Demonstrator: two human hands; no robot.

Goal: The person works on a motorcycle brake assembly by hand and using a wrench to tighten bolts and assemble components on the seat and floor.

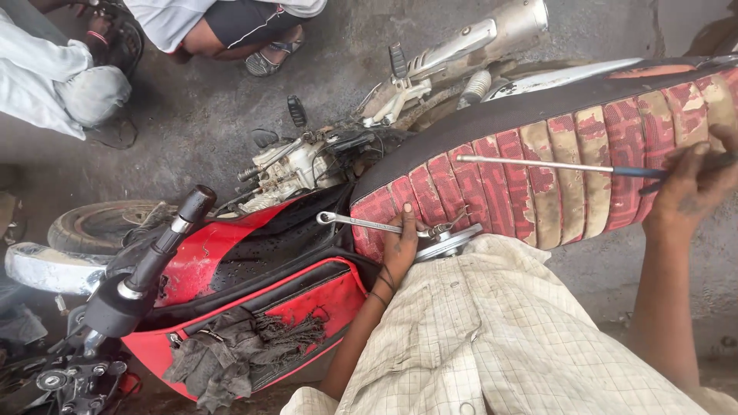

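Across the worn seat: two tools lie in the person's hands, both running roughly left to right.
Seat: cracked red and tan padded motorcycle seat (569, 165) with a black rim, slanting up toward the right.
Right hand: the right hand (692, 188) is closed around the dark blue handle of a long thin silver metal rod tool (538, 164) at the seat's right end.
Rod axis: nearly level, its free tip pointing left over the middle of the seat.
Left hand: the left hand (400, 246) presses its fingers on a flat silver metal spanner (357, 222) at the seat's front lower edge.
Spanner axis: almost level, its ring end pointing left, past the seat onto the red and black fuel tank (254, 257).
Beside the spanner: a round grey metal part (446, 242) sits just right of the hand.
Tank: a dark grey crumpled rag (231, 353) lies on its lower side.
Ground: grey, stained concrete floor (200, 107) beyond the seat.
Others: people crouch on that floor, well beyond the seat's front.
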